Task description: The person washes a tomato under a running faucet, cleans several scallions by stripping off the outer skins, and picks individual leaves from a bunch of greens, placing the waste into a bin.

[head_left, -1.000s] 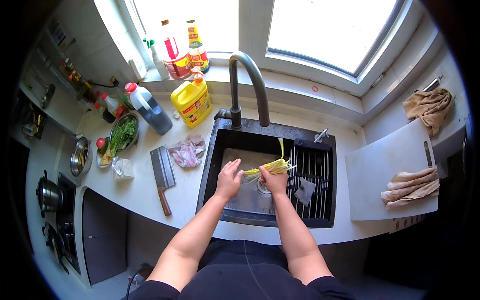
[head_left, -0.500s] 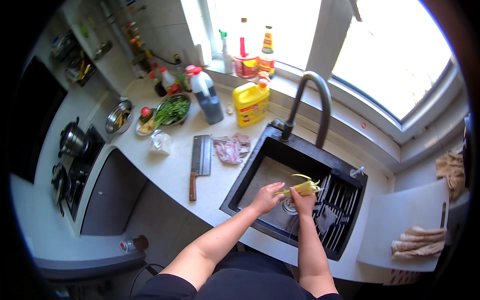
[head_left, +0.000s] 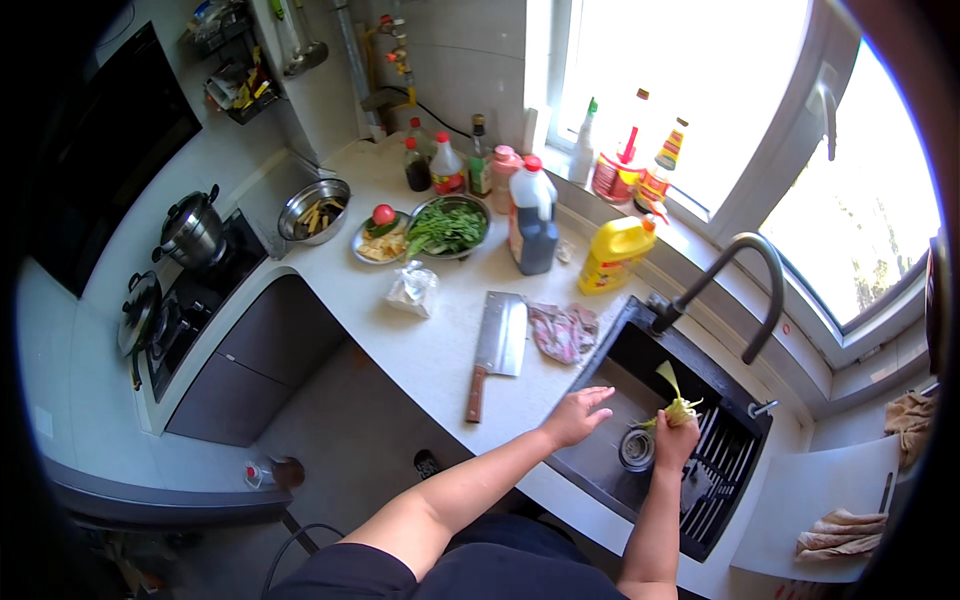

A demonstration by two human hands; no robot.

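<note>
Over the black sink [head_left: 597,470], my right hand [head_left: 677,443] is closed round a small bunch of pale yellow-green vegetable stalks [head_left: 682,410]. One broader leaf-like piece sticks up from the bunch; its lower part is hidden in my fist. My left hand [head_left: 577,418] is apart from it at the sink's left side, fingers stretched out and nothing in them. Below and between the hands lies the round drain strainer [head_left: 637,449]. To the right, a black slatted rack [head_left: 722,447] sits inside the sink.
Left of the sink lie a cleaver [head_left: 497,345] and a patterned cloth [head_left: 563,332]. A yellow jug [head_left: 612,257] and a large dark-liquid bottle [head_left: 533,220] stand behind. The black faucet [head_left: 775,275] arches over the sink. Farther left are a bowl of greens [head_left: 447,228] and a metal bowl [head_left: 314,212].
The view has swung left. My left hand has come away from the vegetable bunch, leaving it in my right hand alone.
</note>
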